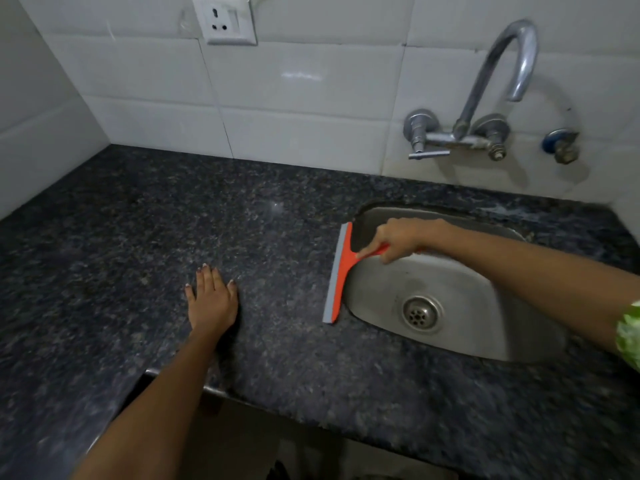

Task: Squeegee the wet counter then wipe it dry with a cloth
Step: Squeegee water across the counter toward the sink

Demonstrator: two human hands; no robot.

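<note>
The squeegee (337, 271) stands at the sink's (485, 327) left rim on the dark counter (138, 237), its orange handle gripped by the right hand (398, 239). The left hand (212, 299) rests flat on the counter, fingers straight.

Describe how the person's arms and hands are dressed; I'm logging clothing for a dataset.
Both forearms are bare, with no gloves, watch or bracelets visible. The left hand has dark polish on its fingernails. The right hand shows no rings that I can make out. Near the right elbow, a short sleeve in a green and white pattern shows at the frame edge.
</note>
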